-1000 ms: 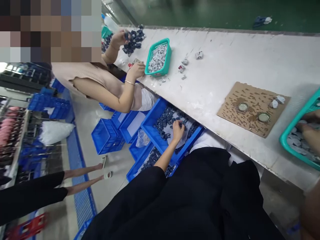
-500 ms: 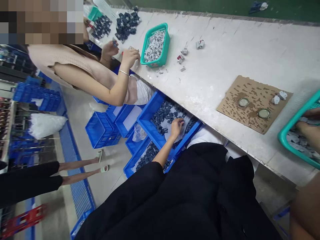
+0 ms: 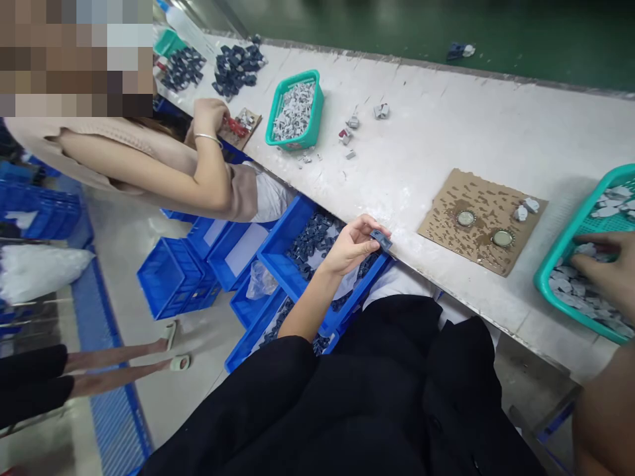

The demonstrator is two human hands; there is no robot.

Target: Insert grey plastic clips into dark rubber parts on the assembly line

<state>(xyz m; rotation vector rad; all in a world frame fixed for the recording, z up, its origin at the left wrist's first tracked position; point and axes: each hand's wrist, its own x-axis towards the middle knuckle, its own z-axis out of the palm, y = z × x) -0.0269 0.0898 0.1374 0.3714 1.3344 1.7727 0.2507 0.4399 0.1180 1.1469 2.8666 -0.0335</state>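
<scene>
My left hand (image 3: pixel 353 246) pinches a small dark blue plastic part (image 3: pixel 381 240) between thumb and fingers, just over the table's near edge. Below it is a blue crate (image 3: pixel 278 268) of similar dark blue parts (image 3: pixel 310 243) with white paper among them. At the right, my right hand (image 3: pixel 608 264) reaches into a green basket (image 3: pixel 546 268) of small grey-white parts (image 3: pixel 570 291). Its thumb and forefinger are apart among them; the other fingers are partly hidden. Between the hands lies a wet-spotted cardboard sheet (image 3: pixel 446 248) with two round metal caps (image 3: pixel 502 238) and a pair of grey-white parts (image 3: pixel 526 209).
A co-worker (image 3: pixel 188 165) sits on the left, hands near a red object (image 3: pixel 237 127). Another green basket (image 3: pixel 312 129) stands on the white table (image 3: pixel 391 172), with dark blue piles (image 3: pixel 238 68) beyond. Blue crates (image 3: pixel 166 277) and a standing person's legs (image 3: pixel 119 360) are at lower left.
My left hand has risen from the blue crate to the table edge, bringing out a dark blue part. My right hand stays in the green basket. The co-worker's hands have moved closer together.
</scene>
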